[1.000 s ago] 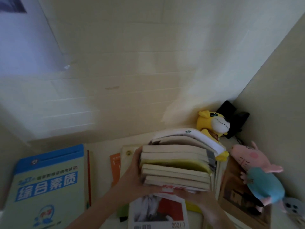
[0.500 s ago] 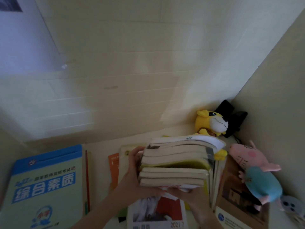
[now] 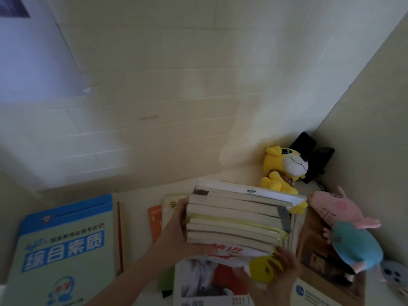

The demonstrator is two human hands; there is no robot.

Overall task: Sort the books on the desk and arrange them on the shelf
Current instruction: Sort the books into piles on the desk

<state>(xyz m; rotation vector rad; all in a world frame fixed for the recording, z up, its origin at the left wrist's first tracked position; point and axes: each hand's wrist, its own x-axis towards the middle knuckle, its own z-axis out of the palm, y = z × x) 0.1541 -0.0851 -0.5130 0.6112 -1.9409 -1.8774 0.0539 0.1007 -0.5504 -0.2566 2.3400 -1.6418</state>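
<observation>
A stack of pale-edged paperback books (image 3: 236, 219) is held flat over the loose books lying on the cream counter (image 3: 135, 213), near its back right corner. The left hand (image 3: 176, 237) grips the stack's left side, fingers (image 3: 181, 204) curled against it, while the right hand (image 3: 282, 266) holds the near right corner, its fingers wrapped round the bottom books. A yellow plush animal (image 3: 284, 168) and a pink plush pig in blue (image 3: 344, 224) sit just right of the stack.
</observation>
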